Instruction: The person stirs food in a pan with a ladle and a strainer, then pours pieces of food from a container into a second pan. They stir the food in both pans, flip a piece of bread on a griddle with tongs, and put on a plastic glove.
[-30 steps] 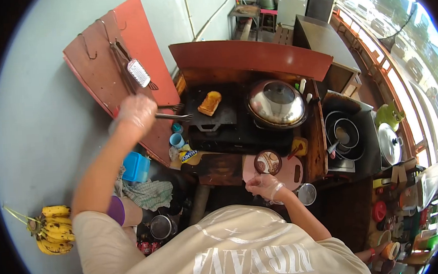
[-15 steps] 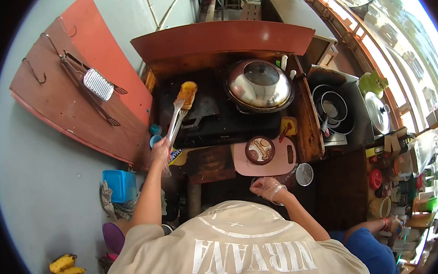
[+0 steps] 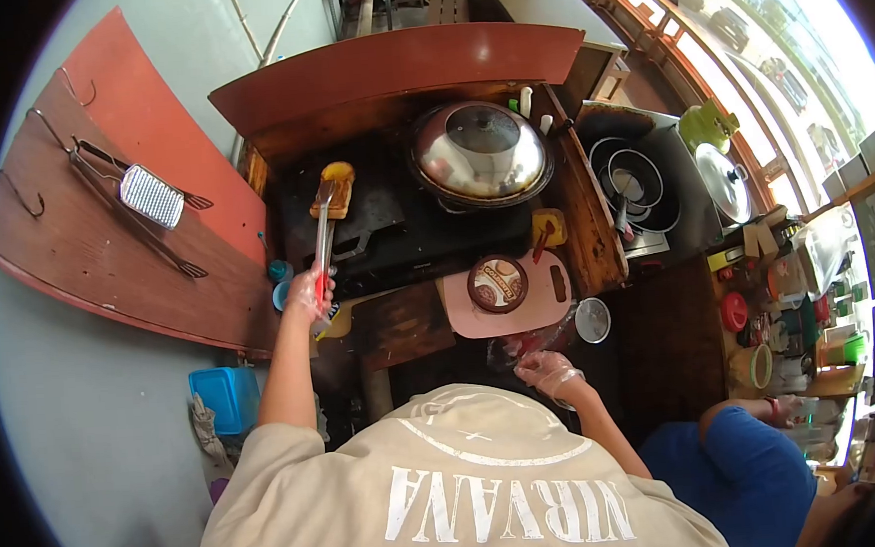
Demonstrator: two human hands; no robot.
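My left hand (image 3: 308, 292), in a clear plastic glove, grips metal tongs (image 3: 325, 235) with red on the handle. The tongs' tips rest at a browned slice of bread (image 3: 333, 185) with a yellow, glossy top, over the dark griddle (image 3: 289, 212). My right hand (image 3: 550, 374), also gloved, is low at the counter's near side with its fingers curled together. Beside those fingers lies crumpled clear plastic (image 3: 522, 346); whether they pinch it I cannot tell. Beyond it, a round brown tub (image 3: 498, 284) sits on a pink cutting board (image 3: 460, 319).
A big domed lid (image 3: 456, 162) covers a pan at the right of the stove. A yellow container with a red utensil (image 3: 545, 230) stands behind the board, and a clear cup (image 3: 593, 320) is to its right. Wooden panels border the stove. Another person's leg (image 3: 730, 461) shows at lower right.
The view has shifted, so the scene sits further left. The tongs' arms have drawn closer together at the bread. My right hand has moved right, towards the clear cup.
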